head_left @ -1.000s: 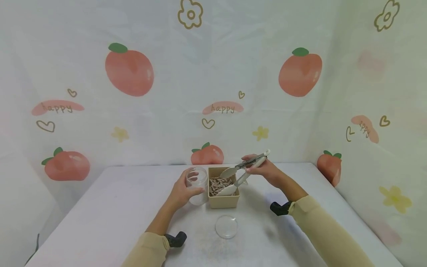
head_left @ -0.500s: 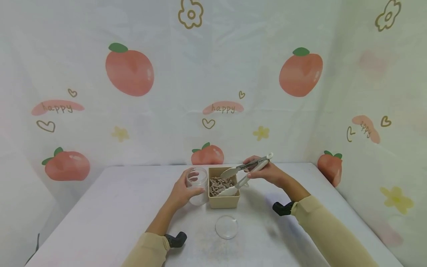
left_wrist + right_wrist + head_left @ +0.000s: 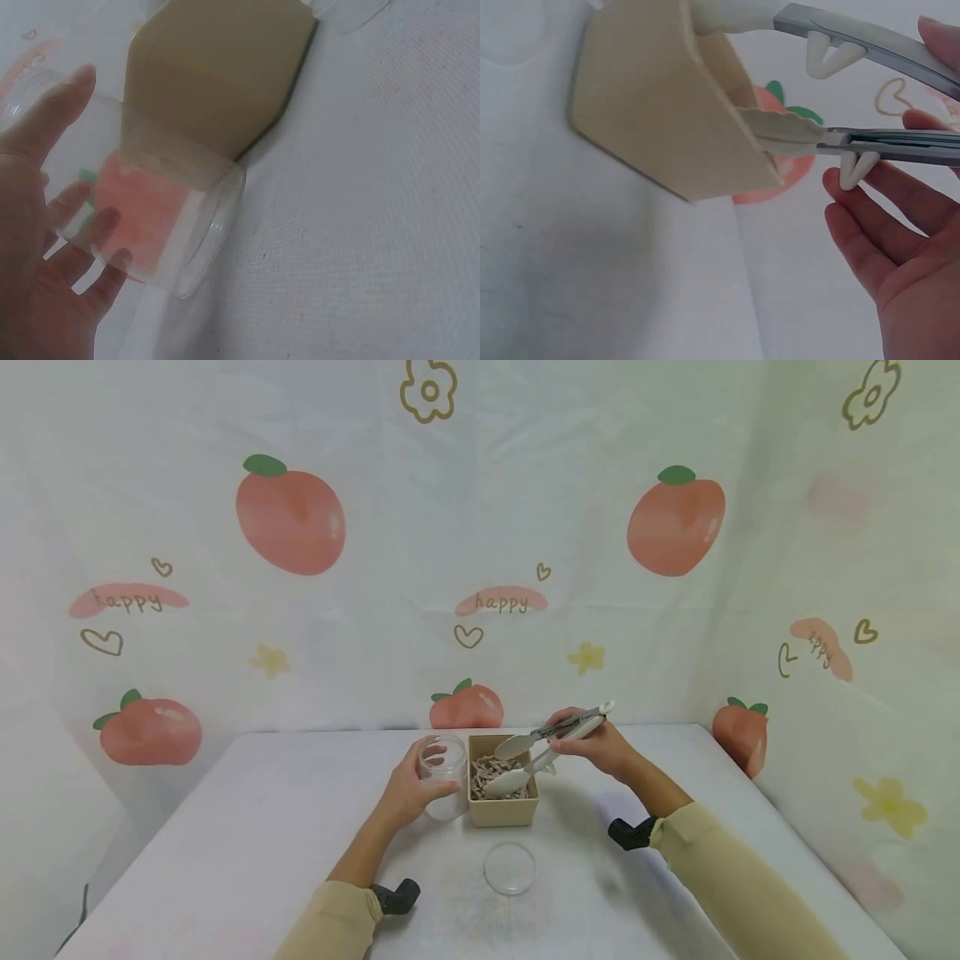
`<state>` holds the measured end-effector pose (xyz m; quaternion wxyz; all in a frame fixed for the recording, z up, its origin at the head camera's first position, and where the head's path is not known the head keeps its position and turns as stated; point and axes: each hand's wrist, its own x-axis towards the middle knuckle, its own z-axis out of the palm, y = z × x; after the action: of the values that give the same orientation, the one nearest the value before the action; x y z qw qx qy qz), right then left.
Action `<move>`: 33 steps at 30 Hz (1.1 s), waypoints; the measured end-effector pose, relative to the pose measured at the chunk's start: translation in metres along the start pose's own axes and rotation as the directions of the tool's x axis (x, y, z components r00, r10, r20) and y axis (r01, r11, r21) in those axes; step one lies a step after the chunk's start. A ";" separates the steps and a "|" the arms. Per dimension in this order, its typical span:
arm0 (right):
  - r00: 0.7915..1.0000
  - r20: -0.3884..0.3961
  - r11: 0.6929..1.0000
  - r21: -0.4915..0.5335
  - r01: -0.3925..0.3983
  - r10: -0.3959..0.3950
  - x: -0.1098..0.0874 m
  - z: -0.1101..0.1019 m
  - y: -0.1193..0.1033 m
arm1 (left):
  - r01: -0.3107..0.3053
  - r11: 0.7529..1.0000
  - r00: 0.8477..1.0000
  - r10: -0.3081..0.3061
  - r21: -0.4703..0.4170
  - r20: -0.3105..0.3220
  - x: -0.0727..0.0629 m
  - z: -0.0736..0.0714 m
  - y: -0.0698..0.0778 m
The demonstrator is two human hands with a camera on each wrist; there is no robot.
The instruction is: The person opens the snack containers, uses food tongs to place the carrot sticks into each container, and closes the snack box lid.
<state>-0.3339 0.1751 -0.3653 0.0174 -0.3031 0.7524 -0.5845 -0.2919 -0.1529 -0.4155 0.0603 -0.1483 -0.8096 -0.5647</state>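
My left hand (image 3: 408, 793) holds a clear, open-topped jar (image 3: 444, 772) upright on the table, thumb on its near side; the left wrist view shows the fingers spread round its far side. Right of the jar and close against it stands a beige square box (image 3: 502, 814) with greyish-brown thin strips or sticks (image 3: 486, 767) in it. My right hand (image 3: 600, 747) grips a pair of tongs (image 3: 870, 45) with white scalloped heads. Both heads dip into the box and stand apart. The box wall hides their tips in the right wrist view.
A clear round lid (image 3: 510, 869) lies flat on the white table (image 3: 285, 843), in front of the box. A white curtain (image 3: 375, 527) printed with peaches stands behind the table and along its right side.
The right hand shifts slightly right, then back left. The tongs' heads have drawn a little closer together among the strips, which lie differently. The left hand and jar stay put.
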 end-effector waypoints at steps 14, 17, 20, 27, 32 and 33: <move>0.991 -0.124 0.998 -0.027 0.054 -0.057 -0.003 0.014 0.008 | -0.040 0.998 0.999 0.041 0.040 -0.020 0.013 0.002 -0.031; 0.988 -0.141 0.998 -0.023 0.059 -0.062 -0.005 0.016 0.009 | -0.038 0.998 0.999 0.039 0.041 -0.018 0.013 0.003 -0.031; 0.991 -0.119 0.997 -0.059 0.057 -0.063 -0.006 0.016 0.008 | -0.032 0.999 0.999 0.033 0.037 -0.019 0.013 0.003 -0.032; 0.991 -0.013 0.976 -0.172 0.132 -0.136 -0.006 0.016 0.004 | -0.022 0.999 0.999 0.023 0.028 -0.024 0.013 0.004 -0.032; 0.990 -0.062 0.978 -0.173 0.115 -0.128 -0.007 0.020 0.006 | -0.031 0.999 0.999 0.031 0.010 -0.019 0.013 0.004 -0.032; 0.990 -0.077 0.979 -0.175 0.105 -0.120 -0.008 0.021 0.007 | -0.028 1.000 0.999 0.028 0.011 -0.017 0.013 0.004 -0.032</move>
<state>-0.3223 0.1617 -0.3807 -0.0744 -0.3196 0.7814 -0.5308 -0.3137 -0.1569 -0.4419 0.0758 -0.1544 -0.8099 -0.5608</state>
